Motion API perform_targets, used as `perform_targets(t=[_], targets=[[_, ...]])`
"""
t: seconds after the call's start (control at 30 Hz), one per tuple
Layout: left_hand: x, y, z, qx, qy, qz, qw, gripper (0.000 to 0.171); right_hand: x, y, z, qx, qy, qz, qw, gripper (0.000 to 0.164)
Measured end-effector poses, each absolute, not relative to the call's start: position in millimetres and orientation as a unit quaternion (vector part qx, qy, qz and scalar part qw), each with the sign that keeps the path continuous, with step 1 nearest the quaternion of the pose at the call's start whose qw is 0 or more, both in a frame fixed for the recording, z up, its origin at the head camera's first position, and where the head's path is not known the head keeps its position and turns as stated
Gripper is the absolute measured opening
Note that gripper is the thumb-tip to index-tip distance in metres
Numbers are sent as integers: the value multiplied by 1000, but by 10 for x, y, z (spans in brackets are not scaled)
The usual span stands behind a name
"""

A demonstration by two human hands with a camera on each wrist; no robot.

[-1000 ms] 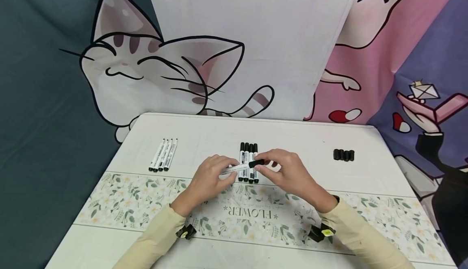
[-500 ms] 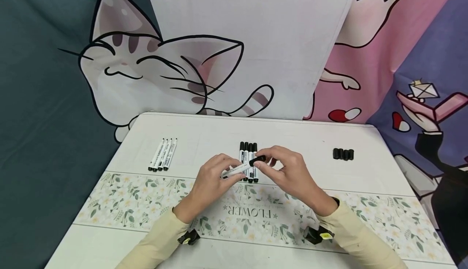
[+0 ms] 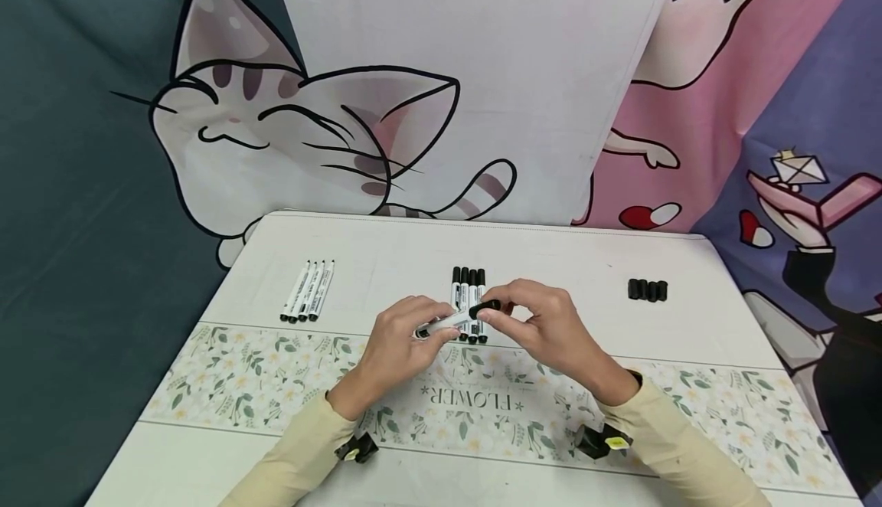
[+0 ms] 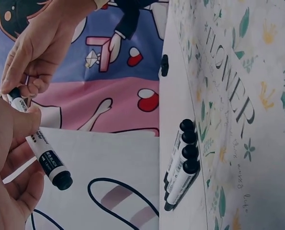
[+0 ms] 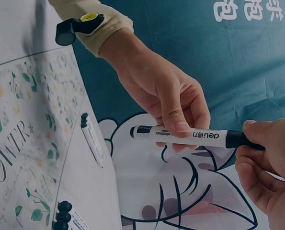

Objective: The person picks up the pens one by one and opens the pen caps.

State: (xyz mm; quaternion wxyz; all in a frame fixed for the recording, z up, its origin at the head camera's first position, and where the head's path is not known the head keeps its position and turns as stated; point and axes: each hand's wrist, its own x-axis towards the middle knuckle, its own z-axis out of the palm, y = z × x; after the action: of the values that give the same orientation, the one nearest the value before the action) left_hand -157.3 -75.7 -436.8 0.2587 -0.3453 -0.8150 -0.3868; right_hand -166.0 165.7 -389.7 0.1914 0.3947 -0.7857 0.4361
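Above the middle of the table, both hands hold one white marker with a black cap on its end. Thumb and fingers of the left hand pinch the white barrel, which has "deli" printed on it in the right wrist view. The right hand pinches the black cap; its fingertips hide part of it. Whether the cap sits fully home cannot be told. Just behind and below the held marker, several capped markers lie side by side on the table, partly covered by it and the hands.
At the left, several uncapped markers lie in a row, tips pointing away. Several loose black caps stand together at the right. A flower-printed band crosses the white table. Cartoon-printed curtains hang behind its far edge.
The held marker has tilted a little, its left end swinging toward the person and its black end plug coming into view. Both hands keep hold of it and have shifted only slightly.
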Motion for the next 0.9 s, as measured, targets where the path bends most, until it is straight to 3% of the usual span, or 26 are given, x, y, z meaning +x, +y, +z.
perform_targets(t=[0.33,0.6,0.9], targets=[[-1581,-768,-4407,-346,-825,-391,218,24,-1675,1719,-3947,406,-795,413,180,14],[-1595,-840,-4420,-336,-827,-398,214,22,-1693,1734,-3922,390,-793,428,187,29],[-1633,-938,-4409,-319,-843,-373,218,22,-1712,1764,-3938,368,-810,418,182,27]])
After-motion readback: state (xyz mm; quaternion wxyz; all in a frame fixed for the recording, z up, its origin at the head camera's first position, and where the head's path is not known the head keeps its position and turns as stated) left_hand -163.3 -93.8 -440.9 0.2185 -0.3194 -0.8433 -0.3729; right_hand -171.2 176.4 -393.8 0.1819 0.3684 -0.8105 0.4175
